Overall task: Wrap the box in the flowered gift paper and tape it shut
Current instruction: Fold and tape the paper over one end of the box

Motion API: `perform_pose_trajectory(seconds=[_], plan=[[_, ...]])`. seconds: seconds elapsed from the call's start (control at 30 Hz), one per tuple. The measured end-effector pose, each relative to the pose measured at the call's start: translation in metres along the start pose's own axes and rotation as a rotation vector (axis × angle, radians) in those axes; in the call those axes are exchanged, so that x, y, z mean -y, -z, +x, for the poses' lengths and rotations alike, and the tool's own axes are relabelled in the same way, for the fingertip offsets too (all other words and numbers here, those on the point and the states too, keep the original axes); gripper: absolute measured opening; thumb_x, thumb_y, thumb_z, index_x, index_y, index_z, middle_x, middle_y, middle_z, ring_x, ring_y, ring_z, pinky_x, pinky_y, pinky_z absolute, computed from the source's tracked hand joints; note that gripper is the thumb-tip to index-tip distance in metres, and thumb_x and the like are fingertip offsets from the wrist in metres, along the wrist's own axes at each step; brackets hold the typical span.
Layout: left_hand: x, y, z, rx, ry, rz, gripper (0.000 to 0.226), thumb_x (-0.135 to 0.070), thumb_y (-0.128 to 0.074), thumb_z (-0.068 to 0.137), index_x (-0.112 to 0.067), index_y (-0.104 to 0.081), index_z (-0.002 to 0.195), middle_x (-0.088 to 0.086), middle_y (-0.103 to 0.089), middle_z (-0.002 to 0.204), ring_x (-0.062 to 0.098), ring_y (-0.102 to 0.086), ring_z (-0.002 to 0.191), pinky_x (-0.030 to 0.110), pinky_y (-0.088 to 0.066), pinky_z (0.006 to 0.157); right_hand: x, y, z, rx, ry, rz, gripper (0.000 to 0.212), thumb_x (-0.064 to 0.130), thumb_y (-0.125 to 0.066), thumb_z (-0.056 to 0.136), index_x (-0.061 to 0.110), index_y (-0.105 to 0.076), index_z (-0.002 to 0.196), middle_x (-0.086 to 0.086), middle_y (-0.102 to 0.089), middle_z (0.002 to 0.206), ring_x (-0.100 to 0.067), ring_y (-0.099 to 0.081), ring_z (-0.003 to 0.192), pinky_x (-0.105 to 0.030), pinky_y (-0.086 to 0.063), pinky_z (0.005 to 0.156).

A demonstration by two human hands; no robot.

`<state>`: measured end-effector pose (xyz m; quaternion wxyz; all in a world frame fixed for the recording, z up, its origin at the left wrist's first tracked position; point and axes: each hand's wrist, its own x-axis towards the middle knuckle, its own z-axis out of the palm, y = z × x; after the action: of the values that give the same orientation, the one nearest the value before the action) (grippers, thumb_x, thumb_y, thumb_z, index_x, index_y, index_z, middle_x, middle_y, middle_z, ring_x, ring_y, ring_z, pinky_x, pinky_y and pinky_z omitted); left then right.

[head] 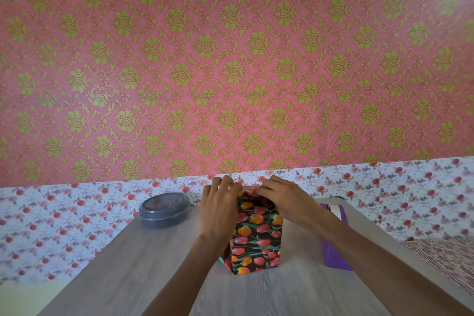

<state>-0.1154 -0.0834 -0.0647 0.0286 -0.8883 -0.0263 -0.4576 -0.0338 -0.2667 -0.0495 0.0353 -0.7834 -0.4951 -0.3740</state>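
A box (256, 233) wrapped in black paper printed with red and orange tulips stands upright in the middle of a grey wooden table (128, 269). My left hand (220, 202) lies against the box's upper left side, fingers reaching over the top edge. From the right, my right hand (279, 197) covers the top, its fingers pressing the folded paper down. Both hands hide the top face, so the folds there do not show. No tape is visible on the paper.
A round grey lidded container (164, 210) sits at the table's far left. A purple tape dispenser (333, 236) stands just right of the box, partly behind my right forearm. Flowered and pink patterned wall coverings lie beyond the table's far edge.
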Motion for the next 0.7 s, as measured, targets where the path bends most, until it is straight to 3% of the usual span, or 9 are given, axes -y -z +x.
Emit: perform_pose_trajectory(seconds=[0.2,0.4,0.53,0.7], plan=[[-0.001,-0.009,0.009,0.123,-0.066,0.021,0.025,-0.008,-0.075,0.078,-0.019,-0.067,0.099,-0.003,-0.067,0.098,0.018,-0.059,0.091,0.032,-0.047,0.082,-0.003,0.005,-0.005,0.091,0.056,0.004,0.065,-0.013,-0.075,0.068,0.021,-0.065,0.122,0.0,-0.063,0.106,-0.02,-0.058,0.095,-0.027,-0.054,0.072],[0.023,-0.014,0.02,0.226,-0.303,0.084,0.049,-0.032,-0.084,0.074,-0.021,-0.059,0.115,-0.003,-0.063,0.111,0.017,-0.06,0.1,0.032,-0.048,0.092,-0.014,0.007,-0.009,0.174,0.07,-0.02,0.078,-0.015,-0.065,0.077,0.029,-0.051,0.14,-0.001,-0.06,0.125,-0.021,-0.054,0.109,-0.028,-0.051,0.082],[0.034,-0.011,0.02,0.253,-0.358,0.089,0.052,-0.027,-0.088,0.069,-0.023,-0.059,0.113,-0.003,-0.066,0.107,0.015,-0.061,0.093,0.031,-0.052,0.085,-0.016,0.001,-0.015,0.191,-0.013,-0.017,0.075,-0.015,-0.055,0.084,0.029,-0.046,0.144,-0.003,-0.054,0.132,-0.023,-0.05,0.117,-0.036,-0.054,0.089],[0.024,0.002,0.026,0.317,-0.425,0.045,0.04,-0.018,-0.068,0.09,-0.022,-0.051,0.126,-0.002,-0.058,0.124,0.019,-0.056,0.108,0.032,-0.043,0.094,-0.016,0.006,-0.01,0.26,-0.005,-0.06,0.066,-0.013,-0.052,0.088,0.026,-0.048,0.142,0.002,-0.052,0.137,-0.02,-0.047,0.118,-0.032,-0.049,0.092]])
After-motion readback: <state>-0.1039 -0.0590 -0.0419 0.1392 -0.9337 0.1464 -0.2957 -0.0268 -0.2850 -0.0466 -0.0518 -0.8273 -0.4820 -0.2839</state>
